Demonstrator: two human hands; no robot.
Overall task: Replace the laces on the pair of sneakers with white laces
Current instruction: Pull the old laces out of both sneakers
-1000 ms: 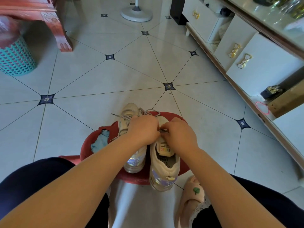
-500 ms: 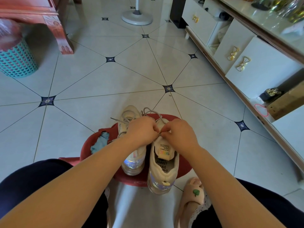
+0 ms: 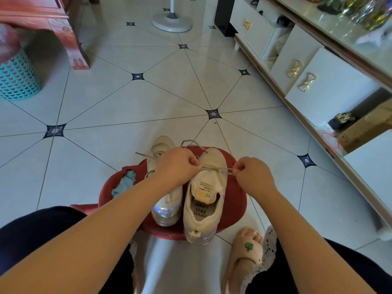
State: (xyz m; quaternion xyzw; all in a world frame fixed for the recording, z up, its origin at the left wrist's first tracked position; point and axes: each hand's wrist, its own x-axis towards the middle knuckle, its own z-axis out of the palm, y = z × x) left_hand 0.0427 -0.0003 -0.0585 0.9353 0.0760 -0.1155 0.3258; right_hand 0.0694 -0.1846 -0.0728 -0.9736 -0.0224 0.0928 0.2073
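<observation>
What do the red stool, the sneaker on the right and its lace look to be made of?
Stool: probably moulded plastic, judging by its smooth, slightly glossy red surface.
Sneaker: the upper looks like soft cream textile or knit, matte and faintly fuzzy. The heel strip shines iridescent, like foil.
Lace, pinched by the left hand and right hand: a flat woven cord, greyish and matte.

Both arms reach forward, left hand (image 3: 176,166) and right hand (image 3: 253,177) apart, curled fingers (image 3: 239,166) pinching the lace (image 3: 220,170).
</observation>
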